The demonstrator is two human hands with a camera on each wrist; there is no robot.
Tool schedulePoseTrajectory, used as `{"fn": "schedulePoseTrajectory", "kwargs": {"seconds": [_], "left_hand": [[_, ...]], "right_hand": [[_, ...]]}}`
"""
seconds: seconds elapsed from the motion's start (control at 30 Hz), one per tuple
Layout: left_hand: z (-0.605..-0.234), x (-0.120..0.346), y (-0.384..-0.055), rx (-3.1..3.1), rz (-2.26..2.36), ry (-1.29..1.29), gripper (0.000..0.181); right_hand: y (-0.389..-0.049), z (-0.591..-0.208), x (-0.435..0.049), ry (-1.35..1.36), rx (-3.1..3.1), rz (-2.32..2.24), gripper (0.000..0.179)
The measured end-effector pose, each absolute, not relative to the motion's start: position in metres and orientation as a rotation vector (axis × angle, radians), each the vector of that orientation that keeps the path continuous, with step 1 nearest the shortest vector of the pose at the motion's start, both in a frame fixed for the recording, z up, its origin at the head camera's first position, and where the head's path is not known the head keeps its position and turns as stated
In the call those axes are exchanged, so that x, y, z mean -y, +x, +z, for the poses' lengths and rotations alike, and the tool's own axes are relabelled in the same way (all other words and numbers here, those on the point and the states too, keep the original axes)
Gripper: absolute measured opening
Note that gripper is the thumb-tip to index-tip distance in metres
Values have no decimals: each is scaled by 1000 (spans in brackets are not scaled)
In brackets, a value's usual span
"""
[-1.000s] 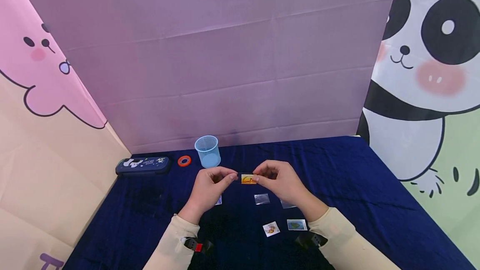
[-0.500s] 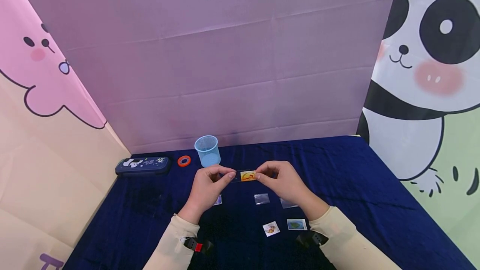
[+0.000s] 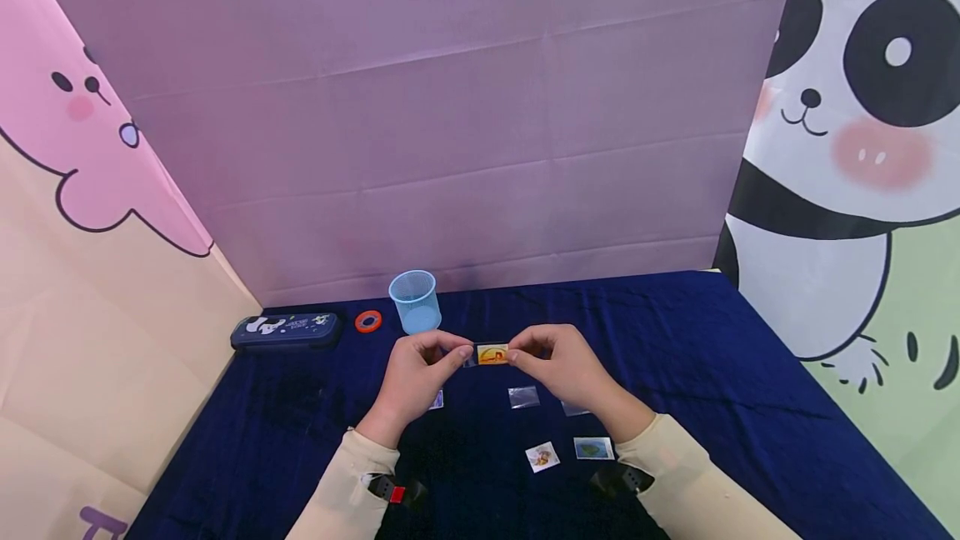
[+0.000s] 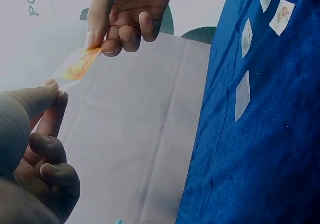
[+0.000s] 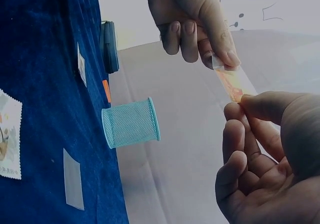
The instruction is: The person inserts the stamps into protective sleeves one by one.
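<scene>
Yellow stamp [image 3: 492, 354], between both hands: probably light, creasable; best edge-held. Left hand [image 3: 412, 377] pinches clear sleeve [image 5: 216, 61]; right hand [image 3: 561, 363] pinches stamp.

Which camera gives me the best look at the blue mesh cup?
The right wrist view: the blue mesh cup appears largest there, unobstructed, its mesh distinct. The head view shows it smaller. The left wrist view catches only a light-blue sliver at the bottom edge, perhaps its rim.

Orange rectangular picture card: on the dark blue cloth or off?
Off: wrist views show the card held above the cloth, the right hand gripping one end.
</scene>
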State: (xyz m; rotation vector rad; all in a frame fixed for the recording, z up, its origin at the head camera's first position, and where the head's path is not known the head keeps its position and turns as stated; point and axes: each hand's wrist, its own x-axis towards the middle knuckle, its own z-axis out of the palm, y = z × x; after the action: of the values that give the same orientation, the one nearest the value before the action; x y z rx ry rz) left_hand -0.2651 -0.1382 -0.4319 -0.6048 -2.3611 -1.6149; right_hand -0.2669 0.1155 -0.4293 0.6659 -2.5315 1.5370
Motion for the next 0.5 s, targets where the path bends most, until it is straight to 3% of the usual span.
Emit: {"fn": "schedulePoseTrajectory", "kwargs": {"seconds": [0.5], "left_hand": [[-431,138,-265,2375,-1627,-580,7]], "right_hand": [[-267,-429,-118,736,2538,1558,11]]}}
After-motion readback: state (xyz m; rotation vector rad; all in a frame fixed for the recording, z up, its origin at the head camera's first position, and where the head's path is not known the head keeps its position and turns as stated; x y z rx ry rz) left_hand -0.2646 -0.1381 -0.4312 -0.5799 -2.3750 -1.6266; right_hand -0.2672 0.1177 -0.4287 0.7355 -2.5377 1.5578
